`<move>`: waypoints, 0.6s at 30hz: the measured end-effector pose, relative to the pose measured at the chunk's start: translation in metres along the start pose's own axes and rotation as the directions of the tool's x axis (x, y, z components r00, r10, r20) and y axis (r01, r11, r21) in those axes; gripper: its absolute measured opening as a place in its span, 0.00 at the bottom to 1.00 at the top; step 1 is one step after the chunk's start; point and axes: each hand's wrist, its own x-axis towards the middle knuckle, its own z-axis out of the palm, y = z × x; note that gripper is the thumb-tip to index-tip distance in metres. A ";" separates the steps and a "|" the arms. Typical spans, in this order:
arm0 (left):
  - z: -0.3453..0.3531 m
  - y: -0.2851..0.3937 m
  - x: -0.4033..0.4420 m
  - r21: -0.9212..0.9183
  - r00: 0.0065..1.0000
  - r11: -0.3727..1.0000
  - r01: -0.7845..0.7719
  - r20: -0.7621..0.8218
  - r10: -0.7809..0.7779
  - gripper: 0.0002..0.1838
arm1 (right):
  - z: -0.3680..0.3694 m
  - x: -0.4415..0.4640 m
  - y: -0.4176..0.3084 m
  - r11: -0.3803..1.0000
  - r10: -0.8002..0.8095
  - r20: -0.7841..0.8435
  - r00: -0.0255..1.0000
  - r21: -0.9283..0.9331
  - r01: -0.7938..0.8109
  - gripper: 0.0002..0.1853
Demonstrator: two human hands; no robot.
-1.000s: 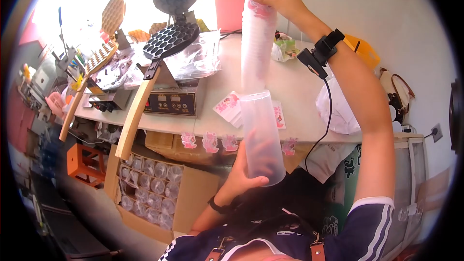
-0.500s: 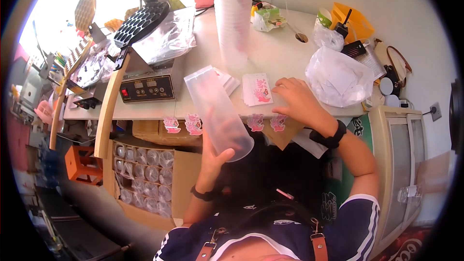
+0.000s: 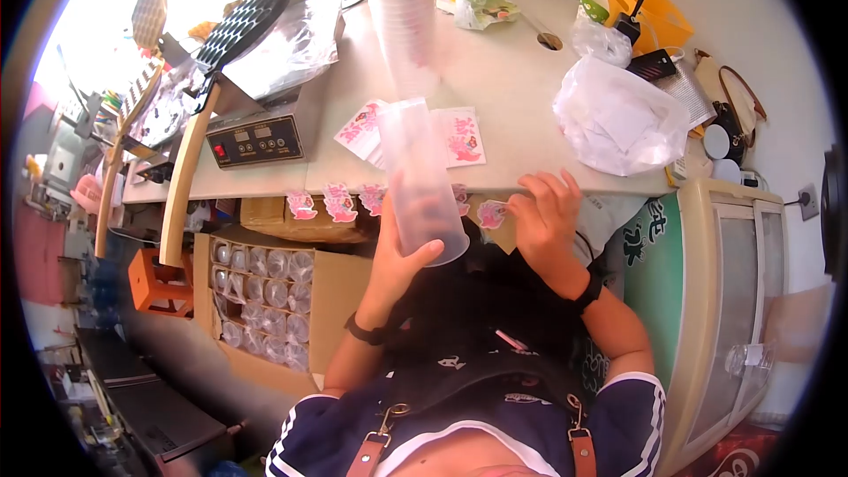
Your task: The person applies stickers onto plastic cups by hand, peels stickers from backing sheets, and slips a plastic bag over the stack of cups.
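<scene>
My left hand [image 3: 399,247] is wrapped round a tall frosted plastic cup [image 3: 422,181], which tilts with its rounded base towards me. At the table's front edge, the thumb and forefinger of my right hand [image 3: 549,225] close on the right side of a pink cartoon sticker [image 3: 491,214]; the other fingers stick up. Several similar stickers [image 3: 340,202] hang along that edge, partly hidden behind the cup and left hand. Sheets of pink-printed stickers [image 3: 463,137] lie on the table behind the cup.
A tall stack of cups [image 3: 397,18] stands on the table [image 3: 521,106]. Waffle irons [image 3: 252,26] with long wooden handles are at left, a white plastic bag [image 3: 618,119] at right. Below left sits a cardboard box [image 3: 340,309] of wrapped cups; a cabinet [image 3: 729,283] stands at right.
My right hand has moved from beside the sticker sheets down to the sticker at the table edge. The cup in my left hand is more upright. The whole view has shifted slightly.
</scene>
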 end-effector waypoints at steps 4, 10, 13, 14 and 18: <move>0.006 -0.007 0.000 -0.008 0.997 0.997 0.077 0.001 -0.077 0.54 | -0.068 0.044 -0.010 0.990 0.075 0.021 0.997 0.120 -0.077 0.08; 0.038 -0.020 0.004 0.058 0.965 0.994 0.088 0.243 -0.100 0.57 | -0.082 0.082 -0.011 0.980 0.037 0.283 0.958 0.177 -0.091 0.17; 0.050 -0.010 0.003 -0.002 0.963 0.991 0.133 0.237 -0.129 0.58 | -0.071 0.073 -0.006 0.953 0.058 0.199 0.978 0.282 -0.114 0.36; 0.049 -0.010 0.003 -0.017 0.966 0.993 0.120 0.234 -0.112 0.57 | -0.070 0.070 -0.008 0.951 0.055 0.198 0.979 0.287 -0.112 0.36; 0.043 -0.017 0.003 0.029 0.947 0.991 0.128 0.295 -0.131 0.58 | -0.065 0.060 -0.008 0.862 0.126 0.070 0.990 0.487 -0.144 0.63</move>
